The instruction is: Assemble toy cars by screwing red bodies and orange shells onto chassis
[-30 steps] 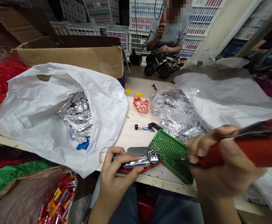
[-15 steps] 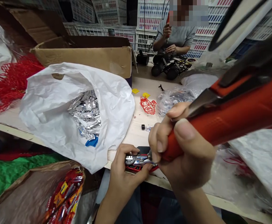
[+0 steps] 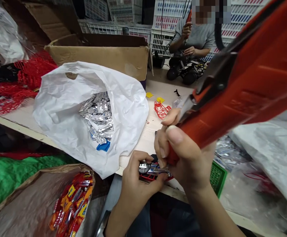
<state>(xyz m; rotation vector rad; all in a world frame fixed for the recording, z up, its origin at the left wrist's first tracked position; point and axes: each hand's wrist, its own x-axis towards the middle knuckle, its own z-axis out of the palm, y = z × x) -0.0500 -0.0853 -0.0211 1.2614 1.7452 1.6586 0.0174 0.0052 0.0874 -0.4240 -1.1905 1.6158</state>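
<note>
View: head, looking down
Soft things: crinkly white plastic bag (image 3: 66, 112), full of shiny silver packets (image 3: 97, 118)
Room: pale wood table (image 3: 139, 148), brown cardboard box (image 3: 104, 56), stacked white crates (image 3: 126, 10)
Left hand (image 3: 139, 184): curled shut around small red and silver toy part (image 3: 154, 169), at table edge
Right hand (image 3: 182, 158): clamped tight on fat red-handled tool (image 3: 232, 89), just above toy part

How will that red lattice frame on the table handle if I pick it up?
The red lattice frame is probably light for its size, since it is mostly open gaps between thin bars. Those bars may flex or snap if squeezed hard. Its curved, uneven outline suggests it could rock when pushed.
</note>
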